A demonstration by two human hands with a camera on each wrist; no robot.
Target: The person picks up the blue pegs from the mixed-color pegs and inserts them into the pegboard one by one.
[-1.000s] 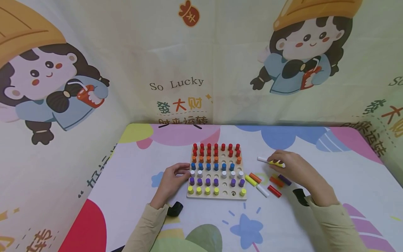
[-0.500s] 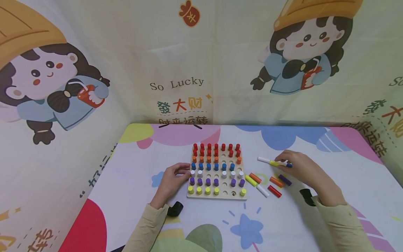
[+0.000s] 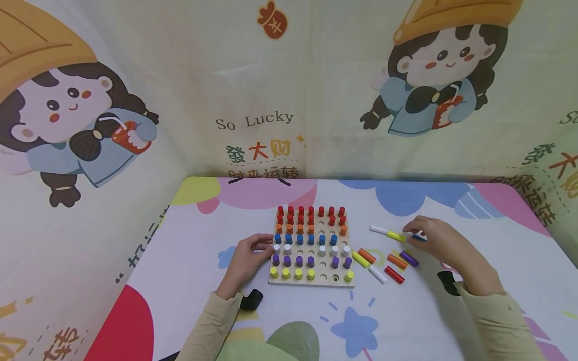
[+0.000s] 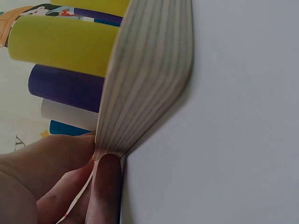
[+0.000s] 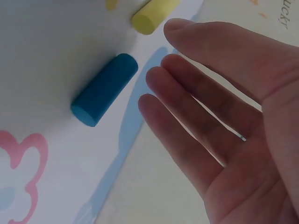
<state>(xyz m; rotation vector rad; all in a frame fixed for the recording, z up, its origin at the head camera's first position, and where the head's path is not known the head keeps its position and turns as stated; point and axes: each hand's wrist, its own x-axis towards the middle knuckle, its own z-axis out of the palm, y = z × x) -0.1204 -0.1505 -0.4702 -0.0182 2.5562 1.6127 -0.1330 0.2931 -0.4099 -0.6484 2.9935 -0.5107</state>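
Note:
My left hand (image 3: pixel 246 260) holds the left edge of a wooden pegboard (image 3: pixel 311 284). In the left wrist view its thumb and a finger pinch the board's striped edge (image 4: pixel 147 70), beside yellow, purple, white and blue pegs. My right hand (image 3: pixel 447 248) hovers at the right with fingers spread and nothing between them. Just off its fingertips lies a loose blue peg (image 5: pixel 105 90) on the cloth, partly hidden by the hand in the head view. A yellow peg (image 3: pixel 396 235) and a white peg (image 3: pixel 378 229) lie end to end left of that hand.
Between board and right hand lie more loose pegs: orange (image 3: pixel 367 255), yellow (image 3: pixel 360 259), white (image 3: pixel 377 274), red (image 3: pixel 395 275), purple (image 3: pixel 409 258) and another orange peg (image 3: pixel 397 261). Standing pegs fill most board rows by colour, with some bare holes. A printed cloth wall (image 3: pixel 334 140) rises behind.
My right hand has drawn back to the right, off the yellow peg, which now lies uncovered beside the white one. The blue peg has come into view. My left hand stays put.

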